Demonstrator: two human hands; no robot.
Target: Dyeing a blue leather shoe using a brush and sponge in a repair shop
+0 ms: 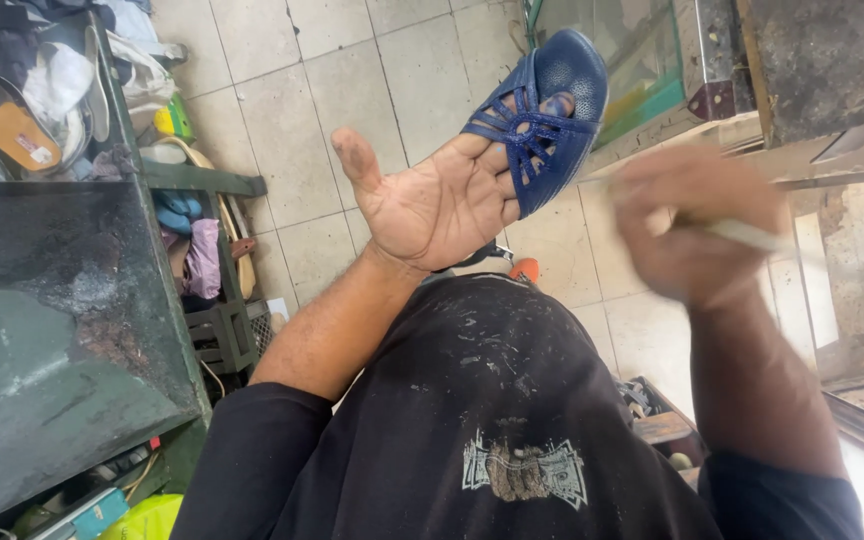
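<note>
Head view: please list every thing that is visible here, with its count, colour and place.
sandal: one, dark blue, strappy, top centre, the left hand's fingers pushed through it
thin stick: one, whitish, blurred, in the right hand
workbench: one, dark green, worn, left side
pile of shoes and soles: several, mixed colours, top left
floor tiles: many, beige, behind the hands
apron: one, black, stained, bottom centre
left hand: palm up, centre
right hand: blurred, right of centre

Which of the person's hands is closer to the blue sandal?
The left. The left hand has its fingers pushed inside the blue sandal, holding it up. The right hand, blurred and gripping a thin pale tool, is lower and off to the sandal's right, apart from it.
</note>
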